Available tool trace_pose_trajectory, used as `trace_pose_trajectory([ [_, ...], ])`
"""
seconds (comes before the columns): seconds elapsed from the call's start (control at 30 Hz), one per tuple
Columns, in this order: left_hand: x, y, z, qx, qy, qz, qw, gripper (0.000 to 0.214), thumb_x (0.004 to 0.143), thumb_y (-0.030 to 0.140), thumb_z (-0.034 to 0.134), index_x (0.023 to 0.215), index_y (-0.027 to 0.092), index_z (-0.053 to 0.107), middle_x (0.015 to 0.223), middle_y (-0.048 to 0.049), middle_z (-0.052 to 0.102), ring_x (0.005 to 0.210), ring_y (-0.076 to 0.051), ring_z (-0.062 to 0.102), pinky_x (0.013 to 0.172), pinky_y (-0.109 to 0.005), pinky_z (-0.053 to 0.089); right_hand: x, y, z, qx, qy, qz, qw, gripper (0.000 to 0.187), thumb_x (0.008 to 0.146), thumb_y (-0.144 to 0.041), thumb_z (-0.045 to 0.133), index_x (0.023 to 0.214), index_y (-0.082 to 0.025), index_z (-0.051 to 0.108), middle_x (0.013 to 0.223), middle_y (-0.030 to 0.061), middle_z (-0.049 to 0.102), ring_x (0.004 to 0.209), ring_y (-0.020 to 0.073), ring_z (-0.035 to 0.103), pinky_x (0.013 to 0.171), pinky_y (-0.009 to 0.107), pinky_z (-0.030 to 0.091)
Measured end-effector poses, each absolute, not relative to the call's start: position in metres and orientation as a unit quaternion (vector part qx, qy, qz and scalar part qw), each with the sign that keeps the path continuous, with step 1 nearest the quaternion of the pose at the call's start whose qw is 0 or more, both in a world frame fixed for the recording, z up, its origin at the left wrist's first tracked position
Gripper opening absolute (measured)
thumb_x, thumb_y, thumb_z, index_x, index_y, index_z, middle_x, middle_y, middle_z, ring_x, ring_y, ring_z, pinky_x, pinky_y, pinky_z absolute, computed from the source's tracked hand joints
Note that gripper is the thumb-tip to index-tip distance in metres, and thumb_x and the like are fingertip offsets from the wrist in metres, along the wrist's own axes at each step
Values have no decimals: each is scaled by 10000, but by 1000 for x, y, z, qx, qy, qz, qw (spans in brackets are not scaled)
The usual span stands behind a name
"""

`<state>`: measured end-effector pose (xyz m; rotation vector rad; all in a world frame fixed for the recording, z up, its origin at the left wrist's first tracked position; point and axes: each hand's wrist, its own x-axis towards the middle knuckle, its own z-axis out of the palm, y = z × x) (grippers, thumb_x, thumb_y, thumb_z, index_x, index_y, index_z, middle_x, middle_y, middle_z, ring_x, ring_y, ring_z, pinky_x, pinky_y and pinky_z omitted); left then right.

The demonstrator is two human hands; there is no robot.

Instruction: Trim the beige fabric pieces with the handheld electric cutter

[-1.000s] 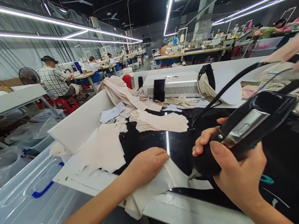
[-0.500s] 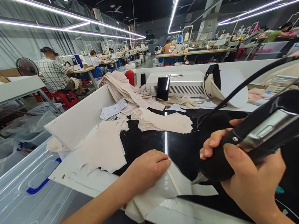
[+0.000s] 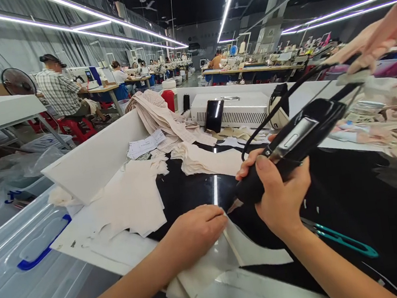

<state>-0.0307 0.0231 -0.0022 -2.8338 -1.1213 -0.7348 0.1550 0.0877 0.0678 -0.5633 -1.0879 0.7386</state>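
Note:
My left hand (image 3: pixel 197 230) is closed on a cream fabric piece (image 3: pixel 260 249) lying at the near edge of the black tabletop (image 3: pixel 346 189); its fingertips press together over the cloth. My right hand (image 3: pixel 282 192) wraps round a black corded handheld tool (image 3: pixel 290 138) with a silver side panel. The tool's pointed metal tip (image 3: pixel 234 205) is just right of my left fingertips, close to the cloth; whether it touches cannot be made out. Teal-handled snips (image 3: pixel 345 240) lie to the right of my right wrist. Another person's blurred hand (image 3: pixel 369 46) appears near the tool's rear end.
Cut cream pieces (image 3: pixel 128 195) and a stacked pile (image 3: pixel 210 159) lie beyond my hands. At the back are a phone (image 3: pixel 214 116) and a white vented box (image 3: pixel 240 106). A white side board (image 3: pixel 99 155) and clear bin (image 3: pixel 37 277) bound the left. Workers sit at distant sewing machines.
My right hand has brought the tool left and farther from me, its tip now beside my left fingertips. The snips have come into fuller view. Another hand has appeared at upper right.

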Motion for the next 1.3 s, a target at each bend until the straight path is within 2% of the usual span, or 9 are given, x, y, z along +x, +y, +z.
trace_pose_trajectory([
  [0.3, -30, 21, 1, -900, -343, -268, 24, 266, 1226, 174, 519, 1276, 132, 777, 1315, -111, 835, 1265, -233, 816, 1137, -359, 699, 150, 84, 64, -244, -518, 331, 750, 457, 955, -492, 937, 1190, -309, 590, 820, -99, 723, 587, 138, 680, 610, 306, 629],
  [0.43, -31, 21, 2, -898, -347, -270, 21, 281, 1230, 167, 502, 1267, 148, 780, 1311, -103, 838, 1248, -218, 818, 1131, -339, 695, 150, 84, 64, -254, -525, 322, 746, 399, 982, -469, 901, 1140, -312, 569, 823, -96, 717, 587, 142, 683, 601, 315, 625],
  [0.8, -32, 19, 10, -899, -365, -240, 6, 320, 1249, 234, 481, 1230, 172, 794, 1306, -111, 821, 1170, -225, 822, 1049, -345, 709, 157, 74, 64, -254, -499, 334, 758, 470, 925, -513, 960, 1145, -299, 604, 830, -88, 735, 579, 138, 687, 593, 311, 625],
  [0.97, -34, 20, 11, -900, -370, -231, 5, 322, 1245, 241, 485, 1248, 184, 803, 1314, -114, 817, 1191, -222, 819, 1044, -343, 709, 154, 72, 64, -258, -509, 328, 753, 418, 959, -482, 920, 1157, -300, 600, 819, -85, 721, 582, 143, 682, 596, 316, 622],
  [1.13, -37, 21, 9, -903, -360, -232, 8, 322, 1252, 254, 476, 1294, 187, 788, 1371, -112, 807, 1234, -221, 810, 1077, -330, 693, 157, 72, 67, -258, -498, 332, 759, 447, 932, -498, 943, 1138, -300, 599, 831, -86, 724, 584, 135, 686, 593, 302, 627],
  [1.3, -39, 21, 8, -903, -353, -246, 22, 338, 1261, 272, 458, 1291, 191, 784, 1361, -104, 809, 1232, -222, 814, 1065, -320, 691, 157, 73, 67, -251, -489, 337, 764, 405, 929, -404, 938, 1139, -294, 610, 839, -89, 742, 599, 129, 697, 602, 293, 634],
])
